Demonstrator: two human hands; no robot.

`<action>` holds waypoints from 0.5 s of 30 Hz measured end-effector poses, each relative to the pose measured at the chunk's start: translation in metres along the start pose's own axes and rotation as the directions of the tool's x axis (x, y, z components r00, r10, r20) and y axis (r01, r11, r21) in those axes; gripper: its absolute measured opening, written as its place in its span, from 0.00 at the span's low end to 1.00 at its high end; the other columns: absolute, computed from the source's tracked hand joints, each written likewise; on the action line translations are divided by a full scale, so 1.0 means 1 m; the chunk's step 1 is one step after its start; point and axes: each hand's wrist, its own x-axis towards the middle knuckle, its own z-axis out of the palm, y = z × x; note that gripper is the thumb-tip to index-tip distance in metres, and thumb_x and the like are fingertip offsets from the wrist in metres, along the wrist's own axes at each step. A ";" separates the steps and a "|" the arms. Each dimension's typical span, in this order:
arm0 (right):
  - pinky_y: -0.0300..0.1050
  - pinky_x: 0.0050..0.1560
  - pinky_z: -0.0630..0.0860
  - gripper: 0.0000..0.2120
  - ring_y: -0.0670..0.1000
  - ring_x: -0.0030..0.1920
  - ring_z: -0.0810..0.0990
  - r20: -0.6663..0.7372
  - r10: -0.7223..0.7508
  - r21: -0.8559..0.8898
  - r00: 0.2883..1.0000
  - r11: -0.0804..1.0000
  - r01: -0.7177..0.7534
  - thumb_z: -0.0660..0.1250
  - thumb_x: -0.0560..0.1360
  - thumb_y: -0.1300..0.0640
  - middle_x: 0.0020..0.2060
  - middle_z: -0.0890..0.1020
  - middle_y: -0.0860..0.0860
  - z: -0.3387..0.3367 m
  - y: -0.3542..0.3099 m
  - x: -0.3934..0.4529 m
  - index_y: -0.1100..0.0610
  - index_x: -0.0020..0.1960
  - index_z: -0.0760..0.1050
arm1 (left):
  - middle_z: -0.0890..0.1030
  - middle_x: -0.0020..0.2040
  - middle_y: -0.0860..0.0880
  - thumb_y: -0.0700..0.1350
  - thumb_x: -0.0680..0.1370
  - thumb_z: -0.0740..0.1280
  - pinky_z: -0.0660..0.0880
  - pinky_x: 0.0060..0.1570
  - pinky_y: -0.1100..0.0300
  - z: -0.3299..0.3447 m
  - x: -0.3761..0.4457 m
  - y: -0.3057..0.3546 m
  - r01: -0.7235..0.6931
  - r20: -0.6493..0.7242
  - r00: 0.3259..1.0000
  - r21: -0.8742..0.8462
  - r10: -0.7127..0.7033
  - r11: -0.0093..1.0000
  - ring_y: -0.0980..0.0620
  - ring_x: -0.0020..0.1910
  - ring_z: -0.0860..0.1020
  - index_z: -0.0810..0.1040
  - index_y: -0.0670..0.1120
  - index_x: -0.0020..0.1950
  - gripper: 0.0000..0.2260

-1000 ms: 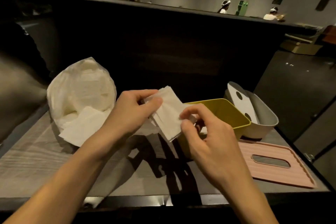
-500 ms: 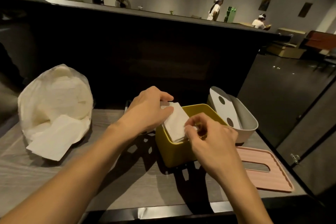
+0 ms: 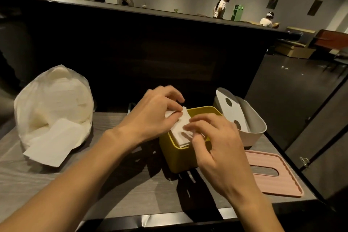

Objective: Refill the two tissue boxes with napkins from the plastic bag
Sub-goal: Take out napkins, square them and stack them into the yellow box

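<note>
A yellow tissue box [image 3: 175, 156] stands open on the grey wooden table [image 3: 131, 190]. A stack of white napkins [image 3: 181, 133] sits tilted in its opening. My left hand [image 3: 156, 115] grips the stack's far end and my right hand [image 3: 212, 141] pinches its near end over the box. Behind and to the right, a grey tissue box [image 3: 252, 128] holds a white panel with round holes [image 3: 232, 112] leaning inside. On the left, a translucent plastic bag [image 3: 50, 103] is full of napkins, with one bundle [image 3: 52, 142] sticking out of its mouth.
A pink slotted lid [image 3: 271, 173] lies flat at the table's right corner. A dark counter wall rises right behind the table. A dark cabinet door stands to the right. People work in the far room.
Both hands carried the napkin stack from mid-air left of the yellow box into its opening, and pushed it deeper in the last half second.
</note>
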 end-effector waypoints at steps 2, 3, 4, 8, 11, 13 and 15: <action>0.30 0.65 0.60 0.15 0.33 0.61 0.70 0.030 -0.021 -0.017 0.999 1.000 0.022 0.56 0.80 0.46 0.54 0.79 0.34 0.003 0.001 -0.004 0.42 0.53 0.81 | 0.81 0.60 0.57 0.48 0.81 0.68 0.75 0.64 0.58 0.002 -0.004 0.001 -0.040 0.072 0.997 0.022 0.038 0.999 0.61 0.60 0.76 0.85 0.51 0.59 0.09; 0.28 0.65 0.60 0.16 0.33 0.61 0.70 0.037 -0.019 -0.018 0.999 1.000 0.020 0.55 0.80 0.45 0.54 0.80 0.34 0.005 0.001 -0.005 0.42 0.53 0.82 | 0.82 0.58 0.57 0.49 0.81 0.68 0.76 0.62 0.58 0.003 -0.005 0.001 -0.053 0.084 0.995 0.045 0.049 0.998 0.61 0.58 0.77 0.85 0.51 0.59 0.10; 0.28 0.64 0.60 0.16 0.32 0.60 0.71 0.033 -0.014 -0.016 0.999 1.000 0.015 0.55 0.80 0.45 0.53 0.80 0.35 0.006 0.001 -0.007 0.42 0.53 0.82 | 0.83 0.57 0.57 0.49 0.82 0.67 0.77 0.61 0.58 0.004 -0.005 0.000 -0.066 0.083 0.995 0.063 0.061 0.996 0.61 0.56 0.78 0.85 0.51 0.59 0.10; 0.39 0.62 0.67 0.13 0.35 0.53 0.75 -0.043 -0.060 -0.058 0.997 0.997 0.057 0.58 0.79 0.48 0.51 0.84 0.38 0.011 0.001 -0.014 0.44 0.54 0.81 | 0.83 0.57 0.59 0.53 0.82 0.66 0.78 0.59 0.58 0.005 -0.004 -0.004 -0.070 0.078 0.995 0.061 0.065 0.996 0.62 0.54 0.80 0.86 0.53 0.58 0.11; 0.39 0.64 0.63 0.12 0.36 0.54 0.75 -0.102 -0.057 -0.070 0.993 0.996 0.050 0.60 0.80 0.44 0.51 0.84 0.39 0.016 0.001 -0.022 0.44 0.52 0.81 | 0.82 0.58 0.62 0.58 0.80 0.66 0.77 0.58 0.58 0.008 -0.009 -0.010 -0.042 0.082 0.996 -0.004 0.042 0.999 0.63 0.54 0.80 0.88 0.53 0.50 0.13; 0.40 0.64 0.62 0.12 0.37 0.57 0.72 -0.128 -0.047 -0.077 0.991 0.996 0.037 0.60 0.80 0.42 0.54 0.82 0.39 0.019 0.002 -0.025 0.44 0.50 0.81 | 0.81 0.58 0.62 0.58 0.79 0.68 0.74 0.60 0.61 0.010 -0.014 -0.012 -0.053 0.060 0.997 -0.051 0.056 0.997 0.62 0.55 0.79 0.88 0.52 0.46 0.14; 0.43 0.64 0.63 0.13 0.40 0.58 0.73 -0.135 -0.063 -0.104 0.989 0.993 0.049 0.60 0.80 0.41 0.54 0.80 0.41 0.021 0.001 -0.023 0.45 0.49 0.80 | 0.79 0.57 0.61 0.59 0.78 0.68 0.67 0.63 0.62 0.010 -0.016 -0.010 -0.077 0.015 0.997 -0.046 0.078 0.996 0.62 0.56 0.76 0.88 0.52 0.44 0.14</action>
